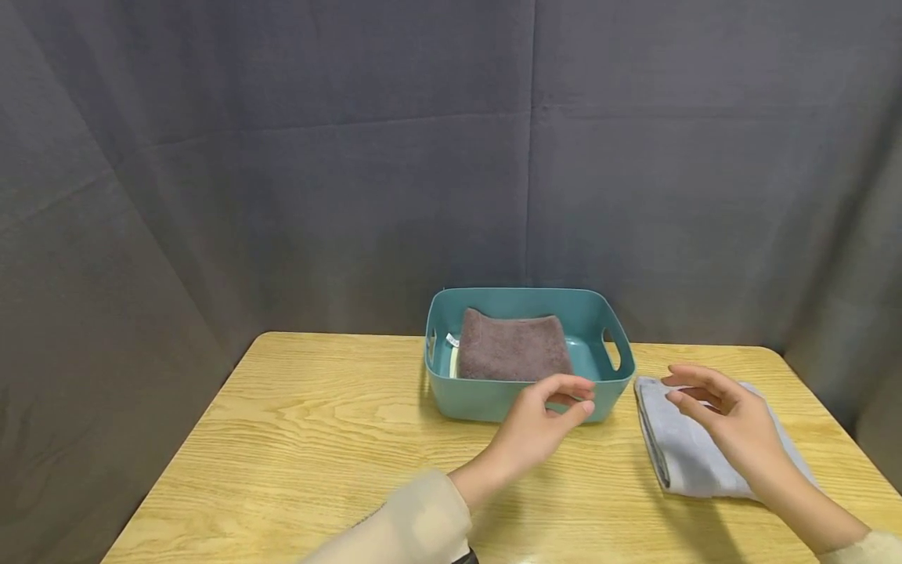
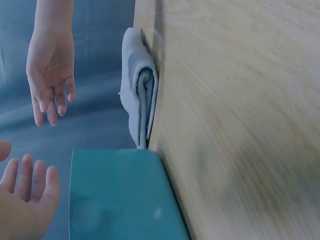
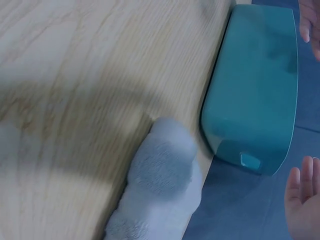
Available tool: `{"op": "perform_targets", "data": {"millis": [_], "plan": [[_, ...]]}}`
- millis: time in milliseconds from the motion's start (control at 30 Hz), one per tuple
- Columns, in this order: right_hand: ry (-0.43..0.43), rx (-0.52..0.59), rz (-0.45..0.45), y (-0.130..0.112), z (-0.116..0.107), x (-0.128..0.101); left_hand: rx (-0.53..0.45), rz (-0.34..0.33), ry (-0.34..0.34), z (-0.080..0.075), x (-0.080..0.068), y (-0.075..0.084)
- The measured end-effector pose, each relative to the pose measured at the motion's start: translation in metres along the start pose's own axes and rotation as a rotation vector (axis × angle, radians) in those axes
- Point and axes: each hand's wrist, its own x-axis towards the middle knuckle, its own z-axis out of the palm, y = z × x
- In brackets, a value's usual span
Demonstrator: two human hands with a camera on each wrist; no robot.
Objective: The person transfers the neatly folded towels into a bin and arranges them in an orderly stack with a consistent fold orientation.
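A folded grey towel (image 1: 687,462) lies on the table to the right of a teal basket (image 1: 468,399). Inside the basket is a folded brown towel (image 1: 514,348) with a white tag at its left side. My right hand (image 1: 736,423) hovers over the grey towel, fingers loosely bent and holding nothing. In front of the basket my left hand (image 1: 539,423) is held in the air, thumb and fingers apart, nothing between them. The left wrist view shows the grey towel (image 2: 137,85) edge-on, its folded layers visible, with both hands above the table.
The wooden table (image 1: 303,439) carries the basket near its back edge. A grey curtain (image 1: 352,196) hangs behind and along the sides. The basket has a cut-out handle in each end, and a pale strip (image 1: 454,363) shows beside the brown towel.
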Motion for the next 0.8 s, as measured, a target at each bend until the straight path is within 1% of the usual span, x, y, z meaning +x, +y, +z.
{"op": "perform_targets", "data": {"millis": [200, 400, 500, 600, 733, 800], "plan": [[0.008, 0.000, -0.010, 0.008, -0.007, -0.005, 0.006, -0.022, -0.030, 0.014, -0.004, -0.004], [0.014, -0.011, -0.004, 0.018, -0.009, -0.010, 0.014, -0.053, -0.052, 0.024, -0.009, -0.009], [0.020, -0.029, -0.004, 0.023, -0.011, -0.013, 0.014, -0.059, -0.055, 0.028, -0.011, -0.012], [0.022, -0.051, -0.001, 0.026, -0.013, -0.016, 0.000, -0.079, -0.062, 0.032, -0.013, -0.015], [0.013, -0.075, 0.022, 0.031, -0.016, -0.019, -0.014, -0.110, -0.070, 0.036, -0.015, -0.019], [0.009, -0.079, 0.031, 0.034, -0.017, -0.021, -0.015, -0.110, -0.068, 0.037, -0.015, -0.021]]}}
